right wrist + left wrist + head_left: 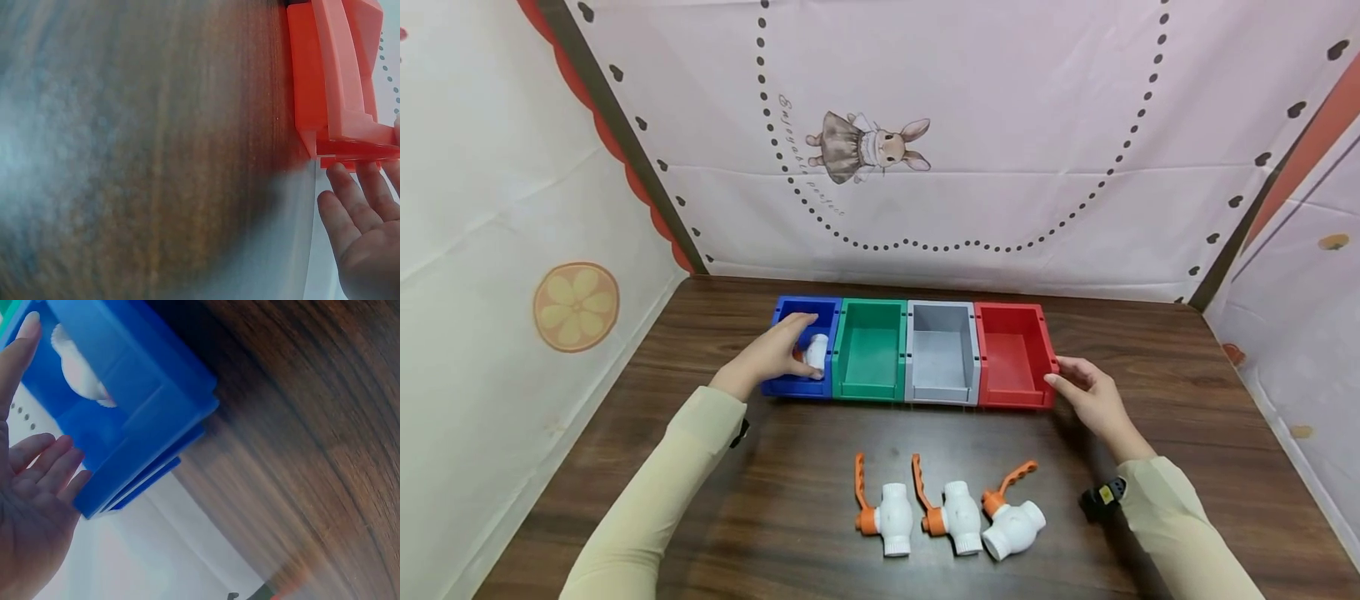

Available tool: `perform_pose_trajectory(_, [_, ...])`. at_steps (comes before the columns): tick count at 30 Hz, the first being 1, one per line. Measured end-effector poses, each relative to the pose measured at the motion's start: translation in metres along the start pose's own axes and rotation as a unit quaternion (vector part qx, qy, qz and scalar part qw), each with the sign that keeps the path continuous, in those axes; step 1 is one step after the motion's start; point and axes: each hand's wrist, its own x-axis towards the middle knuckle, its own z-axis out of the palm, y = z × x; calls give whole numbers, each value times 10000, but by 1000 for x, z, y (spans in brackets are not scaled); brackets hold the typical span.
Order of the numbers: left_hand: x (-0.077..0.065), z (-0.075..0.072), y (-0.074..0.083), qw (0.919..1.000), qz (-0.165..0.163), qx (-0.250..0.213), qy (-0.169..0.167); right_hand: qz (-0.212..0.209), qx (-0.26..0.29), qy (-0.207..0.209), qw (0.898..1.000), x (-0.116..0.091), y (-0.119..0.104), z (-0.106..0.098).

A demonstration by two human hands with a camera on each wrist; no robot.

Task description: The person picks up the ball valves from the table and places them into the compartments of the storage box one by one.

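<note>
In the head view my left hand reaches over the blue bin, thumb and fingers spread apart. A white ball valve with an orange part lies inside this bin, between the spread thumb and fingers in that view. The left wrist view shows the valve down in the bin, apart from the hand. At the other end of the row, my right hand touches the outer side of the red bin, its thumb at the rim. Its fingers are fairly straight in the right wrist view.
Between the blue and red bins stand a green bin and a grey bin, joined in one row. Nearer on the wooden table lie three white ball valves with orange handles. Printed cloth walls enclose the back and sides.
</note>
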Motion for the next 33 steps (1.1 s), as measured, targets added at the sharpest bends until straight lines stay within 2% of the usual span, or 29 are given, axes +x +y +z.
perform_pose_trajectory(7, [-12, -6, 11, 9998, 9, -117, 184, -80, -36, 21, 10000, -1, 3, 0])
perform_pose_trajectory(14, [-27, -3, 24, 9980, 220, -281, 522, -216, 8, 16, 9998, 0, 4, 0])
perform_pose_trajectory(18, [-39, 2, 33, 9968, 172, -391, 681, -140, 9, 3, 9999, 1, 4, 0])
perform_pose_trajectory(23, [-51, 8, 47, 9948, 41, -837, 580, -73, 26, -22, 10000, 0, 6, -1])
perform_pose_trajectory(33, [-68, 24, 75, 9913, 159, -1239, 417, -134, 14, -115, 9998, 2, 8, -4])
